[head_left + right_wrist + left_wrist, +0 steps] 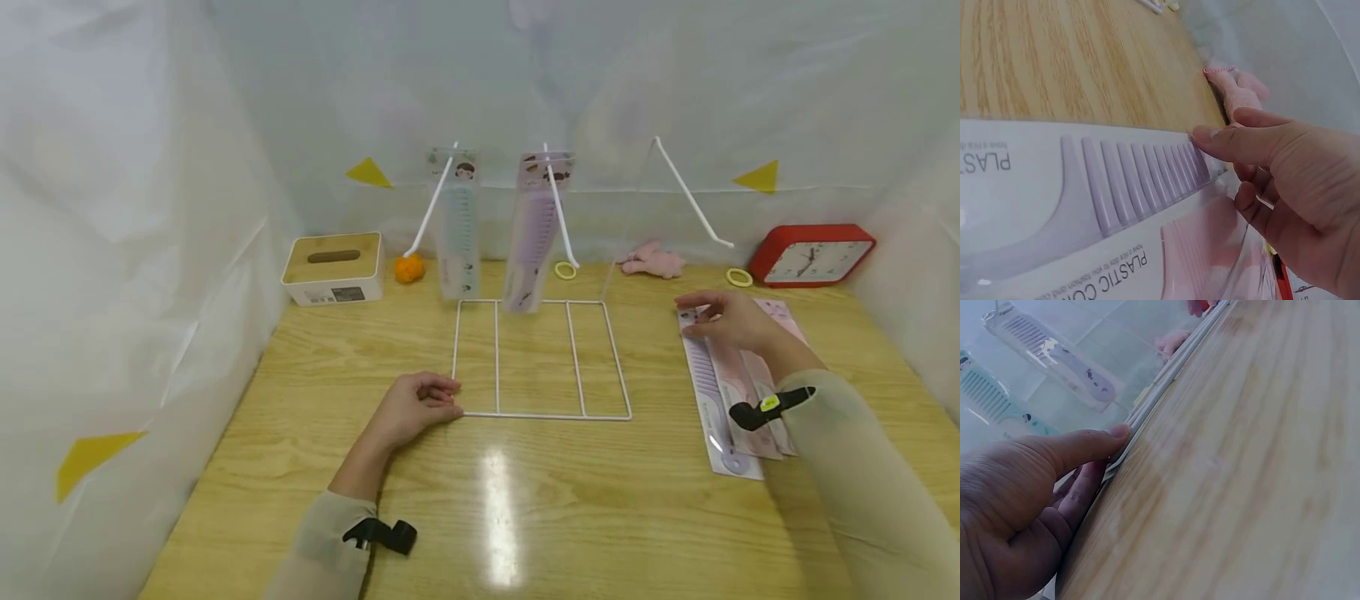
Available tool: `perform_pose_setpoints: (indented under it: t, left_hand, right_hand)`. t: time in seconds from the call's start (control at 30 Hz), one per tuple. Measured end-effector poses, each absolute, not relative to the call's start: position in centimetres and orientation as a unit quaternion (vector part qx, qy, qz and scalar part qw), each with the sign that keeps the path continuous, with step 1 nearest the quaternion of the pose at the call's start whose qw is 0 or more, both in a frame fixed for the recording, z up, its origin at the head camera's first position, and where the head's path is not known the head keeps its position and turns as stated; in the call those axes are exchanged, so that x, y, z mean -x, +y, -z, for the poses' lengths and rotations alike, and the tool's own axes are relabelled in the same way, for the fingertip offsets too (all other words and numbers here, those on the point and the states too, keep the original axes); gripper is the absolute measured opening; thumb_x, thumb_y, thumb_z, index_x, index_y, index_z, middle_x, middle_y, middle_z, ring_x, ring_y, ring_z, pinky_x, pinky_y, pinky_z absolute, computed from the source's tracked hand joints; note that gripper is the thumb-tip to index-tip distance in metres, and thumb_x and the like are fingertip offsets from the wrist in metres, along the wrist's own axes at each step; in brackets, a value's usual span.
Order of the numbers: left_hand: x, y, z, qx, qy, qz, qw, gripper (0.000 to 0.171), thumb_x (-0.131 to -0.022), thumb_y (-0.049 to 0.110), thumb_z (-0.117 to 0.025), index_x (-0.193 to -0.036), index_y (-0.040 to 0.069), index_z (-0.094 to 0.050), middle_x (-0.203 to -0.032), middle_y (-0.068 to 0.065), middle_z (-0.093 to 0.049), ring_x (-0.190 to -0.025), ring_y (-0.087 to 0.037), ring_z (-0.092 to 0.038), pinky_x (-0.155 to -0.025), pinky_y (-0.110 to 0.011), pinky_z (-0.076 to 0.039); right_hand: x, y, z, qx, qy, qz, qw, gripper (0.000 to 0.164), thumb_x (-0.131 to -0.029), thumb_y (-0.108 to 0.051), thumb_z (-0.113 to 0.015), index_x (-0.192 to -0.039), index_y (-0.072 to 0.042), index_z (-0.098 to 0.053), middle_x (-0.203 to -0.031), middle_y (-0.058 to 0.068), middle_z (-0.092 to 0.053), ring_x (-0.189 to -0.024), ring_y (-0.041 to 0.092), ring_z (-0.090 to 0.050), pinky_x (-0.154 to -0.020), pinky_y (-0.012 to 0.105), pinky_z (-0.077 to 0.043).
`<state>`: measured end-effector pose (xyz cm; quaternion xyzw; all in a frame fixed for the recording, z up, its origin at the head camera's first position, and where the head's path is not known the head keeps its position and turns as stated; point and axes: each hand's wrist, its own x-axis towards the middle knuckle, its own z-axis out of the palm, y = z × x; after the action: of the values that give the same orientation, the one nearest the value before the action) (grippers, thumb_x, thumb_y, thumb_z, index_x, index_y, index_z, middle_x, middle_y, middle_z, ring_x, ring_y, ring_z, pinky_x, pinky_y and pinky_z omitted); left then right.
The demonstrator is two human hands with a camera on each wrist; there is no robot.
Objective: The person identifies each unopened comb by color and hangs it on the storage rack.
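Observation:
My left hand (pixel 408 412) holds the front left corner of a white wire display rack (pixel 540 416), thumb and fingers on either side of the wire in the left wrist view. From the rack's left hook hangs a packaged green comb (pixel 459 225), and from the middle hook a packaged purple comb (pixel 534 237). The right hook (pixel 690 196) is bare. On the right of the table my right hand (pixel 731 321) pinches the top end of another packaged purple comb (pixel 1138 178), thumb on its edge. Packaged pink combs (pixel 1194 244) lie beside and partly beneath it.
A tissue box (pixel 333 271) with a wooden lid and an orange ball (pixel 409 268) stand at the back left. Behind the rack lie a pink plush toy (pixel 652 260) and yellow rings (pixel 738 277). A red clock (pixel 813 257) is at the back right. White sheeting surrounds the table.

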<state>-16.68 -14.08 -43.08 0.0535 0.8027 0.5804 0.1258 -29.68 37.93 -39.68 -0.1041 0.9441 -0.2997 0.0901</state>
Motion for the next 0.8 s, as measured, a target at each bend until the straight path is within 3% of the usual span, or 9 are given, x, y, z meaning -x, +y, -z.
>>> perform_pose_setpoints:
  t: [0.17,0.3,0.4,0.63,0.8]
  left_hand:
    - [16.6,-13.9,43.0,-0.053,0.798,-0.586,0.129,0.038,-0.08,0.006,-0.083,-0.115,0.0,-0.071,-0.109,-0.015,-0.072,-0.09,-0.014,-0.067,-0.079,-0.021,-0.057]
    - [16.7,-14.0,43.1,-0.055,0.8,-0.584,0.129,0.037,-0.081,0.007,-0.083,-0.115,0.0,-0.071,-0.109,-0.015,-0.072,-0.091,-0.015,-0.068,-0.079,-0.02,-0.057]
    - [16.8,-14.0,43.3,-0.053,0.801,-0.582,0.132,0.038,-0.081,0.008,-0.083,-0.115,0.0,-0.071,-0.11,-0.015,-0.072,-0.092,-0.015,-0.067,-0.08,-0.02,-0.057]
    - [16.6,-14.4,43.2,-0.053,0.803,-0.58,0.125,0.037,-0.081,0.007,-0.082,-0.116,0.0,-0.07,-0.11,-0.017,-0.071,-0.092,-0.016,-0.068,-0.079,-0.02,-0.057]
    - [16.6,-14.1,43.1,-0.056,0.802,-0.581,0.125,0.037,-0.081,0.007,-0.083,-0.115,0.0,-0.071,-0.109,-0.016,-0.071,-0.092,-0.015,-0.068,-0.08,-0.02,-0.057]
  right_hand:
    - [30.2,38.3,40.4,0.104,0.945,0.297,0.093,0.061,-0.084,-0.029,-0.082,-0.135,-0.005,-0.061,-0.13,0.021,-0.063,-0.092,0.02,-0.053,-0.071,0.019,-0.043]
    - [30.7,38.7,41.0,0.105,0.948,0.288,0.088,0.06,-0.083,-0.035,-0.083,-0.132,-0.006,-0.064,-0.115,0.018,-0.065,-0.087,0.021,-0.05,-0.068,0.022,-0.04]
    - [30.8,38.9,41.1,0.112,0.949,0.286,0.076,0.059,-0.081,-0.032,-0.084,-0.13,-0.006,-0.065,-0.11,0.016,-0.066,-0.087,0.021,-0.049,-0.067,0.023,-0.039]
    - [30.9,37.6,41.0,0.132,0.946,0.29,0.059,0.055,-0.083,-0.02,-0.084,-0.132,-0.008,-0.064,-0.116,0.017,-0.063,-0.096,0.025,-0.05,-0.075,0.024,-0.041]
    - [30.6,37.0,40.7,0.13,0.946,0.293,0.044,0.042,-0.086,-0.012,-0.079,-0.127,-0.012,-0.068,-0.111,0.012,-0.067,-0.096,0.02,-0.053,-0.078,0.024,-0.042]
